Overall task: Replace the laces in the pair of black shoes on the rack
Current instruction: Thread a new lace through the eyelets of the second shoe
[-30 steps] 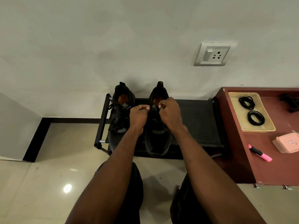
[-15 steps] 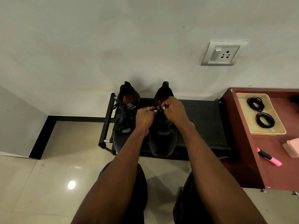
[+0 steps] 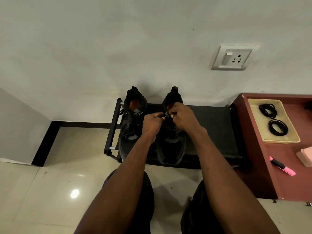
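Both hands [image 3: 168, 119] pinch thin black lace [image 3: 164, 116], matte shoe [image 3: 171, 141].

Low black rack [image 3: 211, 129] against wall, two black shoes on it. Left hand [image 3: 152, 124] and right hand [image 3: 183, 118] meet over the right shoe [image 3: 170, 149], fingers pinching its lace [image 3: 164, 115] near the tongue. Left shoe [image 3: 130, 125] laced, untouched. Beige tray [image 3: 290, 132] on the red table [image 3: 287, 183] holds two black lace coils [image 3: 273, 120].

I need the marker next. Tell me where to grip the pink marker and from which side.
Grip the pink marker across the middle of its barrel, coming from above. It lies flat and diagonal on the red table, black cap toward the rack, with bare space along both long sides.
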Motion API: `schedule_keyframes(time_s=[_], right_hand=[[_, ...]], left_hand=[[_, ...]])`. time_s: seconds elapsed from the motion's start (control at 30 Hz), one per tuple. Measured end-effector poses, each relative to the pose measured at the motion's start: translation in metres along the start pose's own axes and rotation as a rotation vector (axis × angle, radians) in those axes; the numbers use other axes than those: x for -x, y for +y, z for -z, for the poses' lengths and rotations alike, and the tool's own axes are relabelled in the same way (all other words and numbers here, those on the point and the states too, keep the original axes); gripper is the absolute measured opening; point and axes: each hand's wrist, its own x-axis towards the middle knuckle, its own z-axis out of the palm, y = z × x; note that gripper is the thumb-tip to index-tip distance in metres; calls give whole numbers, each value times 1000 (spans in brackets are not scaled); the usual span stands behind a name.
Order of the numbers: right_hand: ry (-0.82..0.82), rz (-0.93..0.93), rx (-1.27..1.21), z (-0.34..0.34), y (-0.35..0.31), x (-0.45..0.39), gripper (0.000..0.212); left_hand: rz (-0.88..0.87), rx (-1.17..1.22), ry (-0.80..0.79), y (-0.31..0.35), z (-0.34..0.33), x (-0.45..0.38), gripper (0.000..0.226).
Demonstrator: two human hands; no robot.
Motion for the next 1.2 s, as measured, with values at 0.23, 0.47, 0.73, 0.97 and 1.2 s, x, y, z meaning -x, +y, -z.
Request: schedule_keyframes(time_s=[0.23,0.47,0.73,0.97,1.2], right_hand=[[133,-202,-323,-3,-4,5,39],[85,-301,-445,-9,-4,4,16],[127,-326,-638,-11,-2,12,16],[194,-323,-624,-23,7,13,13],[32,-325,-556,-10,12,13,47]], left_hand=[[-27,-24,-46,-5,0,-2,29],[-14,-30,10,-5,3,-5,21],[-54,-18,-14,-3,3,0,15],[-162,-102,47,-3,-2,5,10],[-159,-162,155,2,-12,7,14]])
